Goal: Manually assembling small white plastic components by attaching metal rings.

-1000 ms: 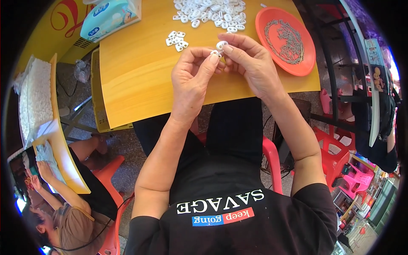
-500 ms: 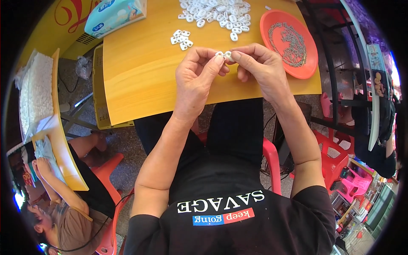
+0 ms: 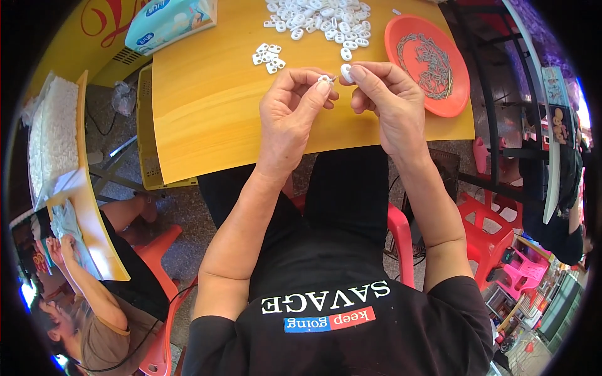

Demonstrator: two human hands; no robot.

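My left hand [image 3: 293, 106] pinches a small white plastic piece with holes [image 3: 324, 79] between thumb and forefinger; a bit of thin metal shows at its right side. Just to the right, my right hand [image 3: 387, 94] grips a small white oval piece [image 3: 346, 73] by its edge. The two pieces are a short way apart, above the table's near part. Ahead lies a heap of white oval pieces [image 3: 320, 17], and left of it a small group of white pieces with holes [image 3: 269, 57]. Small metal pins [image 3: 433, 69] fill part of a red plate [image 3: 458, 102] beside my right hand.
The yellow wooden table [image 3: 207, 119] ends close to my lap. A blue tissue pack [image 3: 172, 24] stands at its far left corner. On the left, another person [image 3: 103, 326] sits at a second table [image 3: 103, 241]. Red plastic stools [image 3: 486, 232] stand to the right.
My right hand has moved slightly right, parting its white oval piece from the one in my left hand. The left hand stays nearly still. The other person's arm has shifted a little.
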